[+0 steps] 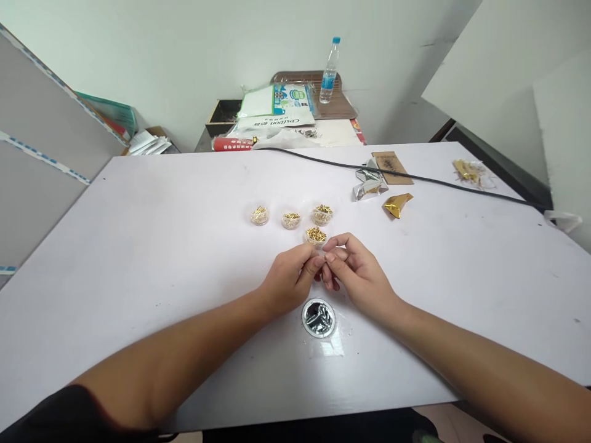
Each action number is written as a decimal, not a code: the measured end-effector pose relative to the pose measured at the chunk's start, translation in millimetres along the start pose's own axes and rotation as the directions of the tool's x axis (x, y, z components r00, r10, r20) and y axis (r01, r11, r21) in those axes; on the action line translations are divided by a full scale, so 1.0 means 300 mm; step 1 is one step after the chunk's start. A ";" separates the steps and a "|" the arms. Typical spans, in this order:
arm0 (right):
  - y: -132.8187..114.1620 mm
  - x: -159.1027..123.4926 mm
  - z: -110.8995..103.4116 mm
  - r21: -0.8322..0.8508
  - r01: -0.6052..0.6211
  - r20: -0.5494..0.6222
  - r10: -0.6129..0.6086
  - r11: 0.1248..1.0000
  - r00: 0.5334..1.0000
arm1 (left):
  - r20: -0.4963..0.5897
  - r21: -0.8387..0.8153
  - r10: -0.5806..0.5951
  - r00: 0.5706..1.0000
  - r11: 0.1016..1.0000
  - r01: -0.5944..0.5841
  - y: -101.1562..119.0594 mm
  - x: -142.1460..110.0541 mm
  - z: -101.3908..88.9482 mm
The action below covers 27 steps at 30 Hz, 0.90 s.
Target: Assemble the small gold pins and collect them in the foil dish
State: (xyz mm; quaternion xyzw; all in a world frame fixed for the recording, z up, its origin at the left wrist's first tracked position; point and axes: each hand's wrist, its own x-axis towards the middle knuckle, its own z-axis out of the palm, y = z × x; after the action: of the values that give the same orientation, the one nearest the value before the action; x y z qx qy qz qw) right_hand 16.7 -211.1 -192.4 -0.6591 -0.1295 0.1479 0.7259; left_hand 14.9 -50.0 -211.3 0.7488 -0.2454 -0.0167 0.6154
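My left hand (292, 274) and my right hand (354, 269) meet over the middle of the table. Both are closed, with thumbs and fingertips pinched close together. Whatever sits between the fingertips is too small to make out. Just beyond them is a clear cup (316, 236) of small gold metal pins, partly covered by the fingers. Three similar cups stand behind it: one on the right (322, 214), one in the middle (290, 221), one on the left (260, 215). Below my hands lies a round disc (318, 318) with a dark shiny face and a pale rim.
A black cable (318, 161) crosses the far right of the white table (184, 246). Near it lie silver foil (370, 184), gold foil (397, 205), brown cardboard (392, 168) and a bag of gold pieces (468, 172). Behind the table stands a water bottle (329, 74).
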 end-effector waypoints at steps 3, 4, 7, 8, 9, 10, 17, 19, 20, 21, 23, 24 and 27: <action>0.006 -0.003 -0.008 -0.015 0.034 0.004 -0.034 0.999 0.999 | -0.015 -0.056 -0.063 0.998 0.997 0.062 -0.004 -0.004 0.000; 0.008 -0.004 -0.014 -0.040 0.057 0.009 -0.057 0.998 0.998 | -0.022 -0.066 -0.085 0.996 0.994 0.084 -0.007 -0.006 0.000; 0.014 -0.006 -0.031 -0.180 0.145 0.040 -0.140 0.973 0.989 | -0.051 -0.036 -0.132 0.990 0.991 0.131 -0.012 -0.012 -0.002; 0.016 -0.007 -0.036 -0.237 0.177 0.051 -0.170 0.955 0.984 | -0.059 -0.013 -0.143 0.988 0.990 0.142 -0.013 -0.014 -0.003; 0.017 -0.007 -0.040 -0.290 0.208 0.064 -0.198 0.934 0.978 | -0.064 0.004 -0.153 0.986 0.988 0.154 -0.013 -0.015 -0.003; 0.019 -0.007 -0.043 -0.333 0.232 0.075 -0.219 0.914 0.973 | -0.066 0.009 -0.164 0.984 0.986 0.165 -0.013 -0.016 -0.004; 0.031 -0.005 -0.041 -0.319 0.196 -0.004 -0.209 0.927 0.978 | 0.001 -0.110 -0.131 0.991 0.985 0.130 -0.004 -0.013 -0.016; 0.031 -0.002 -0.037 -0.268 0.185 -0.016 -0.197 0.945 0.980 | 0.017 -0.121 -0.129 0.992 0.984 0.130 -0.003 -0.011 -0.018; 0.030 -0.001 -0.036 -0.246 0.180 -0.012 -0.188 0.953 0.982 | 0.018 -0.125 -0.131 0.991 0.983 0.132 -0.003 -0.010 -0.018; 0.030 0.001 -0.036 -0.224 0.175 0.001 -0.179 0.959 0.984 | 0.018 -0.131 -0.129 0.991 0.983 0.131 -0.003 -0.010 -0.018; 0.028 0.003 -0.038 -0.182 0.170 0.038 -0.166 0.968 0.985 | 0.009 -0.139 -0.118 0.993 0.983 0.119 -0.003 -0.009 -0.017; 0.027 0.004 -0.041 -0.173 0.171 0.056 -0.163 0.970 0.985 | 0.002 -0.130 -0.113 0.994 0.985 0.113 -0.003 -0.008 -0.017; 0.023 0.005 -0.054 -0.251 0.200 0.085 -0.185 0.947 0.979 | -0.005 -0.072 -0.113 0.994 0.991 0.113 -0.005 -0.009 -0.017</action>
State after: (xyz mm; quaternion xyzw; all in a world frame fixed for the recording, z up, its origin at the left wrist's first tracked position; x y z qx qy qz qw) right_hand 24.0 -225.0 -200.8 -0.7275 -0.2331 0.0780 0.6406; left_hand 14.8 -44.3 -212.2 0.7390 -0.1991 -0.0570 0.6411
